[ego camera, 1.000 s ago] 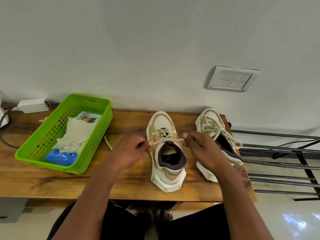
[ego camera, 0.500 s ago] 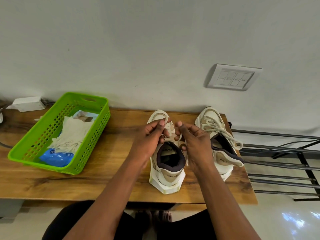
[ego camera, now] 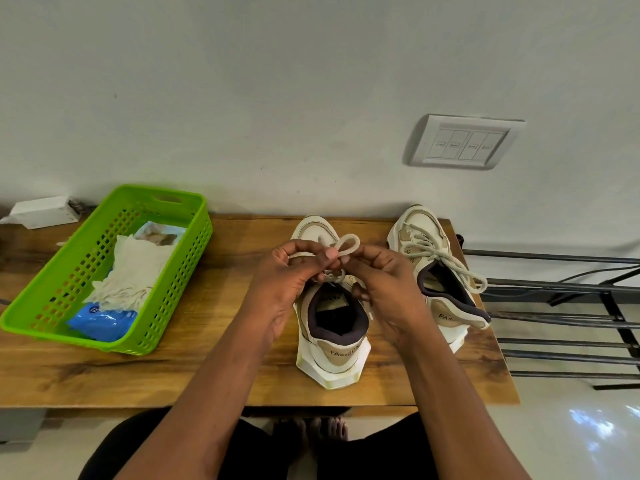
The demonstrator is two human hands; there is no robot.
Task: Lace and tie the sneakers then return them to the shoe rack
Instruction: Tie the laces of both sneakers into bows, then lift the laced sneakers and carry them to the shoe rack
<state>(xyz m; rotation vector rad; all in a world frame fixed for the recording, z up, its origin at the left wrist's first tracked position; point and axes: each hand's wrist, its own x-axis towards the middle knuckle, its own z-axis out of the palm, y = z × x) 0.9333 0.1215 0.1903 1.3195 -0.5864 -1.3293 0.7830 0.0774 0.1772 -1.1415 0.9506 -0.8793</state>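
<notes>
Tying a bow on the cream & tan sneaker (ego camera: 334,341), mid brown wood bench (ego camera: 207,368).
L hand (ego camera: 287,278) & R hand (ego camera: 384,289) meet over the shoe's top, fingers (ego camera: 298,247) pinched on the pale lace (ego camera: 348,244) so its loop can't slip. The 2nd sneaker (ego camera: 440,271), laced, waits just beside, near the black metal shoe rack (ego camera: 561,320). On the L, a green plastic basket (ego camera: 166,306) holds white cloth (ego camera: 131,268) & a blue pack (ego camera: 104,320).
</notes>
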